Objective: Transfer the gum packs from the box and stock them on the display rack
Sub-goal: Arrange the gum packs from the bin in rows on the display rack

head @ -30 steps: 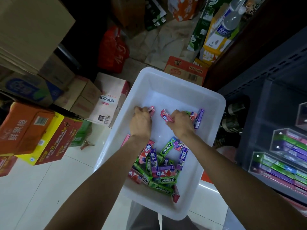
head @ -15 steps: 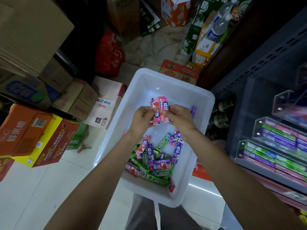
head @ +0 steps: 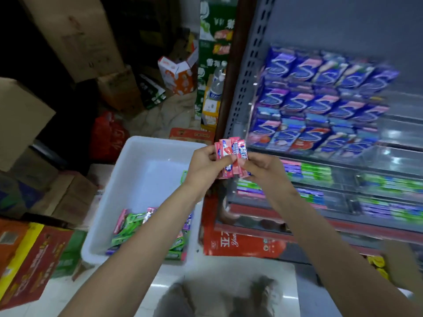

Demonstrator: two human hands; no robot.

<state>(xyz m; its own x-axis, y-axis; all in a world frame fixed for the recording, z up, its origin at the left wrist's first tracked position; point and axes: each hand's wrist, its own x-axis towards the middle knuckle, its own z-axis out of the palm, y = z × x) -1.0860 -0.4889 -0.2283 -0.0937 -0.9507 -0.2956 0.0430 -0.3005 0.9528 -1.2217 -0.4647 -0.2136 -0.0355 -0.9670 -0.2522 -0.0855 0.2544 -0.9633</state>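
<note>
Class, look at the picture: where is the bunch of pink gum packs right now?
In the head view, the pink gum packs sit mid-frame, held between the left hand and right hand, above the white box's right rim, beside the display rack.

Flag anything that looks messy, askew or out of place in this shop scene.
The gum packs left in the white bin lie jumbled at mixed angles, unlike the neat rows on the display rack. An orange carton on the floor behind gapes open. Nothing looks spilled.
</note>
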